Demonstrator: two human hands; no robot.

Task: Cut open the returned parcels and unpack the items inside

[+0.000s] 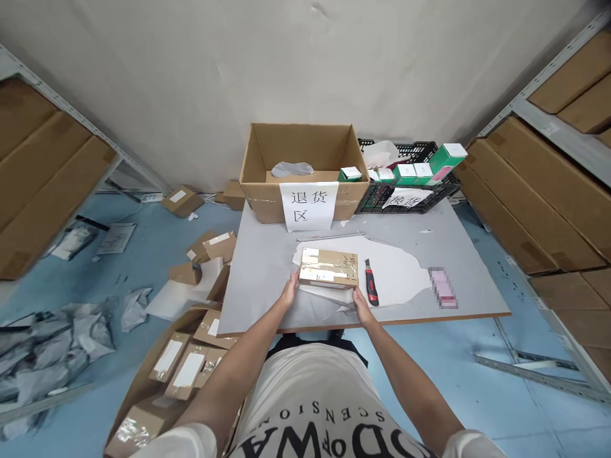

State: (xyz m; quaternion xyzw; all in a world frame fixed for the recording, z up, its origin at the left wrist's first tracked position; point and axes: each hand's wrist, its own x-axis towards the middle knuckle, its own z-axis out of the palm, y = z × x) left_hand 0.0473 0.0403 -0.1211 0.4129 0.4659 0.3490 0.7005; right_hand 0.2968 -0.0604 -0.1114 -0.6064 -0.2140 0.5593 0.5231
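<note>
A small brown cardboard box (329, 267), with shiny tape, a white label and black handwriting on its top, is held between my two hands over the table. My left hand (290, 289) grips its left end. At the near right corner, my right hand (363, 306) closes on it, fingers partly hidden under the box. Just right of the box lies a red and black box cutter (371, 283), on a white sheet (401, 273) spread over the table.
On the grey table (258, 286), a large open carton (262, 203) with a paper sign stands at the back, beside a black crate (370, 202) of green-and-white boxes. A big carton of parcels (188, 366) sits at lower left. Stacked shelves (529, 197) flank the right.
</note>
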